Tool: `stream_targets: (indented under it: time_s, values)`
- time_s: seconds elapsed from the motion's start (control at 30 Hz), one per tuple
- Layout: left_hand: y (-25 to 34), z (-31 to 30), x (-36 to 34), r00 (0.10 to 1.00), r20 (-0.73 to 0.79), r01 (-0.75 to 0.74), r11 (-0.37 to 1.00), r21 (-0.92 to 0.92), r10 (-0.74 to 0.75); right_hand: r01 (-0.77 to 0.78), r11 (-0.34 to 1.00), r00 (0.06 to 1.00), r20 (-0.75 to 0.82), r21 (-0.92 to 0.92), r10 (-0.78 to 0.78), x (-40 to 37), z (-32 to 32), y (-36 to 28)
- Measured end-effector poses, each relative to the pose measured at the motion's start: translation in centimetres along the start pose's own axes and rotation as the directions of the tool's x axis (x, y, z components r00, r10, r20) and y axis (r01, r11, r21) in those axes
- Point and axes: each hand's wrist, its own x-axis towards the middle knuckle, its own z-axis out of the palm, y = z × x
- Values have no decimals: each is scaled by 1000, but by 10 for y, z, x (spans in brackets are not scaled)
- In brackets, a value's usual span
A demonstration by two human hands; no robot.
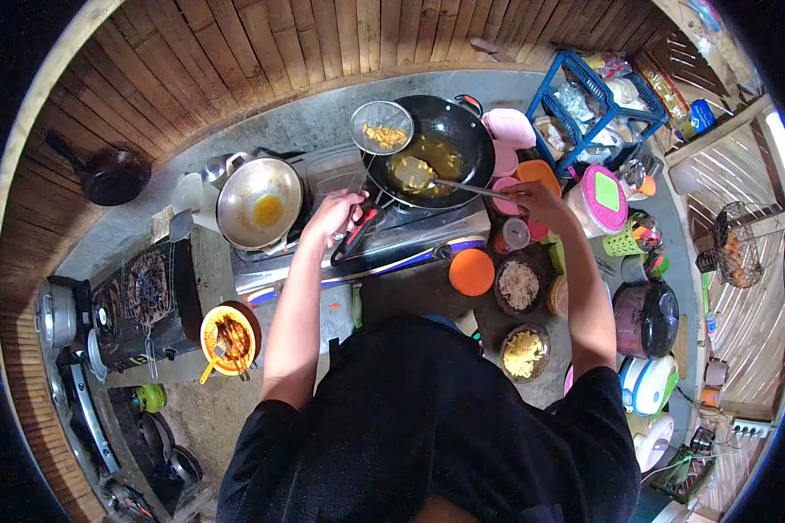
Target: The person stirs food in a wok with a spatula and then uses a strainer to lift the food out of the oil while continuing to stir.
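My left hand point(336, 215) is closed round the handle of a mesh strainer point(382, 127), which holds some yellow fried pieces over the left edge of a black wok point(471, 144). In my right hand point(536, 199) is the handle of a metal spatula point(475, 189); its head lies in the wok among yellow pieces in oil. The wok sits on a gas stove point(358, 248), its black and red handle just right of my left hand. On the stove's left side stands a metal pan point(260, 203) with a little yellow oil.
A bowl of red-brown sauce point(228, 340) and a charcoal grill point(144, 292) are at the left. Near my right arm are an orange lid point(472, 272), a bowl of pale shreds point(519, 286) and a bowl of yellow pieces point(525, 353). A blue rack point(597, 109) stands at the upper right.
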Motion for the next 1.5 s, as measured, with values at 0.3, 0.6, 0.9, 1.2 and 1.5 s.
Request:
stream_targets:
  time_s: [0.3, 0.6, 0.9, 1.2, 1.5]
  values:
    - [8, 9, -7, 999, 20, -25, 1000, -8, 25, 23, 1000, 990, -138, 2, -22, -18, -44, -49]
    - [9, 25, -6, 996, 88, 13, 993, -113, -3, 128, 745, 804, -371, -655, -464, -16, 19, -56]
    - [7, 21, -7, 995, 95, 42, 987, -156, -27, 187, 714, 745, -377, -675, -551, -15, 21, -40]
    - [5, 17, -7, 997, 77, 28, 989, -146, -17, 7, 802, 791, -487, -597, -369, -6, 0, 0]
    - [8, 15, -11, 998, 59, 11, 992, -129, -3, 47, 851, 871, -395, -524, -292, 6, -6, 45]
